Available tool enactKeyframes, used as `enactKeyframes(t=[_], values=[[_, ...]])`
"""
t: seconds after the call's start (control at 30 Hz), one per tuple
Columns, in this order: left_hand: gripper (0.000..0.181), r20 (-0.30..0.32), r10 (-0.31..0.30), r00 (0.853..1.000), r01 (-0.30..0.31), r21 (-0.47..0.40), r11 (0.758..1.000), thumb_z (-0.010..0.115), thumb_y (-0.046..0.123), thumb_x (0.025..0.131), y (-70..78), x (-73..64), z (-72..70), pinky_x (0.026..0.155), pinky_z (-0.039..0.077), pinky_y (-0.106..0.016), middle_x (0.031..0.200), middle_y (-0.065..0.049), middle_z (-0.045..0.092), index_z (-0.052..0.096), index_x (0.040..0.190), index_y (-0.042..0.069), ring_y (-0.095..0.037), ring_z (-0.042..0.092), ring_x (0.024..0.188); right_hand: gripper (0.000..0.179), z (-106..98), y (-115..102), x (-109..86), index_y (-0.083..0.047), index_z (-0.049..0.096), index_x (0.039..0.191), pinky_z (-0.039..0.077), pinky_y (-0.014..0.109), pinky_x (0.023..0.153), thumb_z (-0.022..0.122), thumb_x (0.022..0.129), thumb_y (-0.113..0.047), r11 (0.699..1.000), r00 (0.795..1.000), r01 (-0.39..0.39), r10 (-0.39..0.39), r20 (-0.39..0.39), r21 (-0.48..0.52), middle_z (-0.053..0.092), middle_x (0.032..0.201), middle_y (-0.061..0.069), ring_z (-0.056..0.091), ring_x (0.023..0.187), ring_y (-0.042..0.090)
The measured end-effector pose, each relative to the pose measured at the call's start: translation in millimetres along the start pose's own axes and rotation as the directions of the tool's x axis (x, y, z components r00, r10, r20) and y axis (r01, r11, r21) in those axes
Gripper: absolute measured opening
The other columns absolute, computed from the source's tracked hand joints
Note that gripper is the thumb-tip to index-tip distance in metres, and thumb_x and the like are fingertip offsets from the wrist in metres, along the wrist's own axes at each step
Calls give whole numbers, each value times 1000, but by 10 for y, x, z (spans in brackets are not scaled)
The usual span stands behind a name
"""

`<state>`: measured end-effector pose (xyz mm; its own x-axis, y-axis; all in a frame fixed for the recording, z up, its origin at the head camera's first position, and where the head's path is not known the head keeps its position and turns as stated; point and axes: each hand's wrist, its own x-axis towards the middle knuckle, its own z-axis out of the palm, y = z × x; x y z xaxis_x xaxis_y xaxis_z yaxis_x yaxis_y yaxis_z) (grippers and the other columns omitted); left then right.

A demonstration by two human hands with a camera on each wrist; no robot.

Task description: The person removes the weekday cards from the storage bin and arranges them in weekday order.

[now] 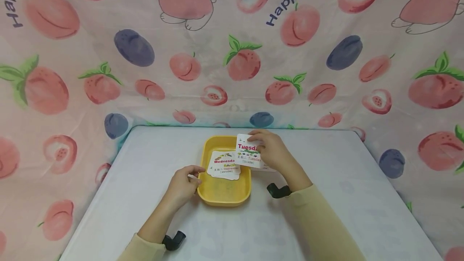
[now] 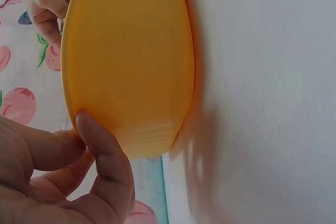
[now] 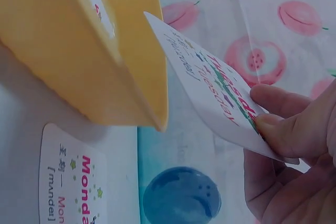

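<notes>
My right hand (image 1: 270,148) pinches a white card printed "Tuesday" (image 1: 248,157) between thumb and fingers. The card is up over the right rim of a yellow plastic tray (image 1: 224,196), tilted in the right wrist view. At the tray's left side, my left hand (image 1: 185,184) grips the rim, a fingertip against the outer wall in the left wrist view. Inside the tray lies a "Wednesday" card (image 1: 224,164) on top of at least one more card, whose print is hidden. A "Monday" card (image 3: 73,182) lies on the table beside the tray, mostly covered in the head view.
The tray stands on a white-covered table (image 1: 145,160) near its back edge. Behind hangs a pink cloth (image 1: 232,104) with printed peaches. Each wrist carries a black mount (image 1: 278,191) close over the table.
</notes>
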<state>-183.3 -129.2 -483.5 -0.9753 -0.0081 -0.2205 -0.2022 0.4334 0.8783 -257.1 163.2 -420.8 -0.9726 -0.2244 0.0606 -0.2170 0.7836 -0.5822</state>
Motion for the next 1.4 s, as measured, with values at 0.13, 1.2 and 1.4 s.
enactKeyframes(t=[0.13, 1.2, 1.4], values=[[35, 1, 19, 1000, -19, 0, 1000, 62, -6, 97, 7, -15, -8, 63, 54, -27, 117, -15, 57, 73, 128, 5, -18, 60, 75, 34, -33, 107, -23, -12, 77, 130, 44, 56, 124, 62, 103, 1, 999, 1000, -3, 3, -4, 32, 59, 155, -1, 48, 153, 33], [35, -1, 24, 1000, -24, -7, 1000, 61, -7, 97, -4, -14, -32, 62, 53, -26, 118, -17, 57, 73, 128, 4, -18, 60, 74, 37, -285, 724, -284, -13, 77, 130, 41, 66, 123, 59, 102, 3, 996, 998, -55, 56, -7, 63, 62, 154, 4, 49, 152, 38], [36, 1, 16, 1000, -16, -8, 1000, 61, -7, 97, 11, -6, -21, 61, 53, -25, 118, -15, 57, 73, 129, 5, -18, 60, 74, 36, -307, 874, -306, -10, 77, 130, 37, 68, 124, 59, 101, 4, 996, 997, -82, 82, 7, 45, 61, 154, 9, 47, 151, 43]])
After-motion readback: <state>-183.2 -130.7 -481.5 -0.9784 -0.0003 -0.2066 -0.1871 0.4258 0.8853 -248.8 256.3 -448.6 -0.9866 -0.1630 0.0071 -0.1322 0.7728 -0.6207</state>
